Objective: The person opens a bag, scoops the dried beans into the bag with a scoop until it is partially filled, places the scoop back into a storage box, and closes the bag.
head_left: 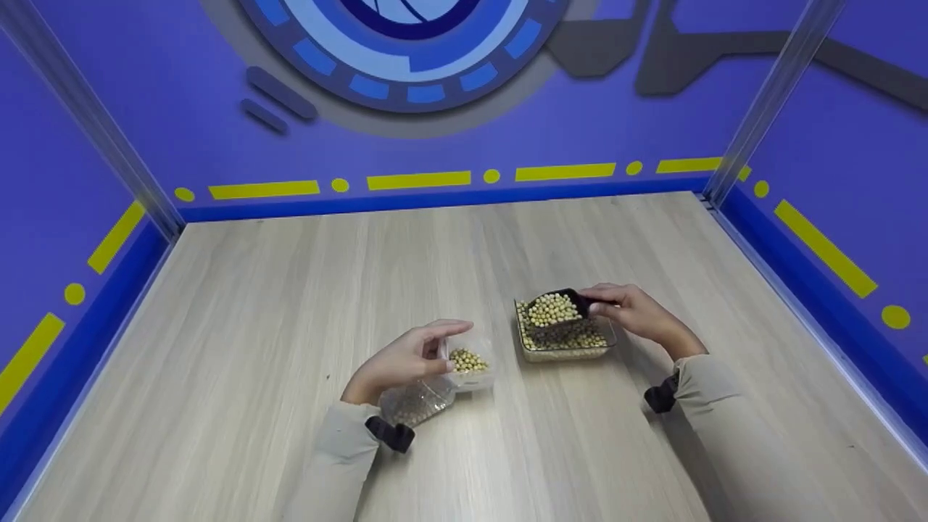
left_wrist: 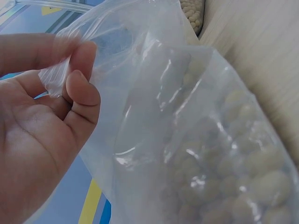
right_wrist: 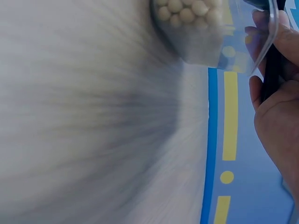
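At the right edge of my right wrist feed I see the right hand (right_wrist: 282, 109), fingers curled round a slim black handle (right_wrist: 271, 74). Up beside it, cut off by the top of my picture, is a clear container (right_wrist: 201, 51) with round pale beans (right_wrist: 187, 11) inside, and I can make out fingers through its transparent wall. A pale tabletop (right_wrist: 70, 116), streaked by blur and darkened by a soft shadow (right_wrist: 154, 102), fills my left side; beyond a blue strip (right_wrist: 212, 126) stands a blue panel (right_wrist: 252, 154) with yellow markings (right_wrist: 230, 116).
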Tool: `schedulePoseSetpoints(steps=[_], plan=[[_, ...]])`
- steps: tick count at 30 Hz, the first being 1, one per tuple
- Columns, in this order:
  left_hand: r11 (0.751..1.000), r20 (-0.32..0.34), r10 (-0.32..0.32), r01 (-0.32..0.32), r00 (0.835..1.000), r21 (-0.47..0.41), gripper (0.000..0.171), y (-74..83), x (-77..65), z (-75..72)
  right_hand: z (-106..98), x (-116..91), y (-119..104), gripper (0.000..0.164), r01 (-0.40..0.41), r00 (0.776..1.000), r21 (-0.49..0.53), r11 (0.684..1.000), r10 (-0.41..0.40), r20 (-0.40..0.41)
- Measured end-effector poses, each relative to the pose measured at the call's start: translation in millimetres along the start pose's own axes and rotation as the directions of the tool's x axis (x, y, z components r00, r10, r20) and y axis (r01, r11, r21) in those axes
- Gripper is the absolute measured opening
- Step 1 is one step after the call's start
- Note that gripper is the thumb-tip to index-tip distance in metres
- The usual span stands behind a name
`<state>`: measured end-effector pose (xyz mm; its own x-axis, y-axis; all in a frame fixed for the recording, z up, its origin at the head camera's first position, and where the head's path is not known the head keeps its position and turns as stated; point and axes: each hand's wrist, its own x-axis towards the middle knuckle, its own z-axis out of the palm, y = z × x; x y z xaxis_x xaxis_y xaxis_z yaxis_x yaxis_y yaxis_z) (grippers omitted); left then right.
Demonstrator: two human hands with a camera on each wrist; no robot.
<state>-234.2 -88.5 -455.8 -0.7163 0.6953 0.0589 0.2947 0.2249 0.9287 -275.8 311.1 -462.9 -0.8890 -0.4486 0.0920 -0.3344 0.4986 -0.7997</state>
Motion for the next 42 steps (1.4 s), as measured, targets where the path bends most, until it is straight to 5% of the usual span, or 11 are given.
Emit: schedulePoseSetpoints(steps=[13, 42], plan=[[1.000, 0.001, 0.009, -0.009, 1.000, -0.013, 0.062, 2.7, -0.4, -0.7, 5.0, 5.1, -14.8, 0.031, 0.127, 0.992, 0.032, 0.991, -0.127, -0.009], [0.999, 0.000, 0.027, -0.027, 1.000, -0.021, 0.061, 2.9, -1.4, -1.4, 41.2, 21.3, -38.1, 0.033, 0.179, 0.983, -0.026, 0.983, -0.178, 0.047]])
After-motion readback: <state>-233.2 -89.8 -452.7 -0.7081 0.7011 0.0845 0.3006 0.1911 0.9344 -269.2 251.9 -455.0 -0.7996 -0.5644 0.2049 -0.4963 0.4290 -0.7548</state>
